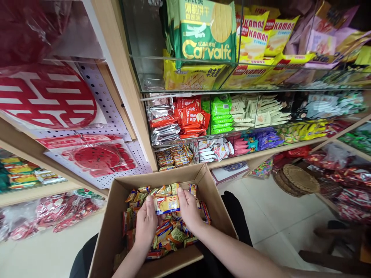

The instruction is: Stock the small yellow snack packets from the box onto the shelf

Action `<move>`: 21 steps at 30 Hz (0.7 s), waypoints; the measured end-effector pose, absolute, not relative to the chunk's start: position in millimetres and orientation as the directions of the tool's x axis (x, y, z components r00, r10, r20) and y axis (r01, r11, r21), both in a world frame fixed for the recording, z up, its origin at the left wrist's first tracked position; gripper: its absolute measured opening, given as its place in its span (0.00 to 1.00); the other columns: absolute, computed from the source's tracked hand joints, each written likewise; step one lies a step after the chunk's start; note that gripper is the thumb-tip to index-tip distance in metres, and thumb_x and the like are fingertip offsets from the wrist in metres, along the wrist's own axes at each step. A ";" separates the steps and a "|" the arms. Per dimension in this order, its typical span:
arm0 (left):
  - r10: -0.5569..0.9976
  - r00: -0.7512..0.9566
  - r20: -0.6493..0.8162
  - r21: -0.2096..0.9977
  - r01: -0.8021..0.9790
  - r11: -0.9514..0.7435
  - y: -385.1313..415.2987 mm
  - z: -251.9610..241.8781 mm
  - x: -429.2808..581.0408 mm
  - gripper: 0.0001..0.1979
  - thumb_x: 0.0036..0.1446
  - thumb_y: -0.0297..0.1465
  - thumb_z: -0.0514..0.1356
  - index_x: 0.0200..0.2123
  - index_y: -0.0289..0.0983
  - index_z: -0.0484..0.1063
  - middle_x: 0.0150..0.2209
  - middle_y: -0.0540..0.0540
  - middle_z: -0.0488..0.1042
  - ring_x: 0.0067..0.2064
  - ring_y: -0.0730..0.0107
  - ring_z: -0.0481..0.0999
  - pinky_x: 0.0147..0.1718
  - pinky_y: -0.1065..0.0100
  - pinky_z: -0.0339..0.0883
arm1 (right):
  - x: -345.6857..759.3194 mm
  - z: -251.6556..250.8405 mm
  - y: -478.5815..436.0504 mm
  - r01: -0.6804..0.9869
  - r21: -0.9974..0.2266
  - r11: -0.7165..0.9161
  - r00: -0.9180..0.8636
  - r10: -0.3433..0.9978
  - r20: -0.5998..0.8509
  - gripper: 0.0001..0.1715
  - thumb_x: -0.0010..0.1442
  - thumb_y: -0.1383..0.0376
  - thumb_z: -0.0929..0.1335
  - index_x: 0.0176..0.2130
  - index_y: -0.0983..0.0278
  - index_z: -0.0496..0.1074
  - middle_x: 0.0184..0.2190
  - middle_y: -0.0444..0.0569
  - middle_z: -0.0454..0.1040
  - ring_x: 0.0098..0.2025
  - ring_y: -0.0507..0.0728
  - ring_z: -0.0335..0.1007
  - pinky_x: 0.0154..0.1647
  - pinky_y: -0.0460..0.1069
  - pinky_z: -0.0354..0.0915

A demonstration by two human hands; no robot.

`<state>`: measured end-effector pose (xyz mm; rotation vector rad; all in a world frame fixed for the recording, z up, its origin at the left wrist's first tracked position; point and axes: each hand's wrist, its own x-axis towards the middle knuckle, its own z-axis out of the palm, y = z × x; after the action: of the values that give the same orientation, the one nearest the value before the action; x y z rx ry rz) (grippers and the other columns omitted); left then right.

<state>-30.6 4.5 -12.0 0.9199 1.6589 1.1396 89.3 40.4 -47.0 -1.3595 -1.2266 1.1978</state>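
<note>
A yellow snack packet (167, 204) with a blue lower edge is stretched level between my two hands, above an open cardboard box (100, 231). My left hand (145, 222) grips its left end, thumb on top. At the other end, my right hand (188, 208) pinches it the same way. Many small wrapped snacks (164, 231) in yellow, orange and blue lie loose inside the box below. The undersides of my fingers are mostly hidden.
Glass-fronted shelves ahead hold green cracker packs (205, 34), red packets (191, 117) and a low row of small orange-brown packets (174, 155). Red decorations (52, 96) hang on pegboard at left. Woven baskets (301, 178) and a dark wooden stool (333, 247) stand on the right.
</note>
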 end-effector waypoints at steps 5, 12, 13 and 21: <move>0.924 -0.346 -0.160 0.955 0.182 0.233 4.5 -2.9 -43.0 0.24 0.52 0.50 0.46 0.35 0.36 0.67 0.13 0.55 0.60 0.16 0.74 0.60 0.17 0.71 0.56 | 98.2 -39.6 39.0 0.197 -0.980 -0.020 0.010 1.000 -0.018 0.26 0.57 0.46 0.55 0.19 0.61 0.51 0.17 0.42 0.52 0.22 0.51 0.51 0.23 0.46 0.52; 0.961 -0.219 -0.167 0.920 0.317 0.232 8.7 -4.5 -40.7 0.21 0.51 0.49 0.50 0.31 0.37 0.69 0.24 0.50 0.71 0.26 0.70 0.68 0.26 0.71 0.63 | 102.2 -32.6 44.6 0.128 -0.991 -0.026 -0.134 0.990 -0.043 0.25 0.56 0.46 0.57 0.20 0.62 0.57 0.19 0.42 0.56 0.23 0.51 0.54 0.24 0.45 0.55; 0.958 -0.227 -0.173 0.915 0.323 0.241 9.3 -6.8 -40.6 0.21 0.51 0.49 0.49 0.30 0.38 0.69 0.23 0.51 0.70 0.24 0.71 0.67 0.24 0.72 0.62 | 103.0 -30.5 44.6 0.068 -0.996 -0.053 -0.196 0.978 -0.065 0.23 0.55 0.47 0.59 0.23 0.62 0.60 0.19 0.42 0.57 0.23 0.50 0.55 0.23 0.45 0.55; 0.989 -0.148 0.014 0.833 0.549 0.070 9.0 7.2 -65.3 0.22 0.54 0.46 0.45 0.38 0.38 0.69 0.32 0.45 0.74 0.36 0.63 0.72 0.37 0.67 0.65 | 127.5 -9.2 50.3 0.102 -0.994 -0.049 -0.483 0.871 -0.092 0.16 0.50 0.60 0.68 0.40 0.63 0.68 0.29 0.45 0.71 0.29 0.52 0.66 0.30 0.46 0.62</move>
<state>-65.3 9.0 7.2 1.5307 1.7632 0.9594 127.5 50.3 -9.2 -1.0449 -1.6111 1.5939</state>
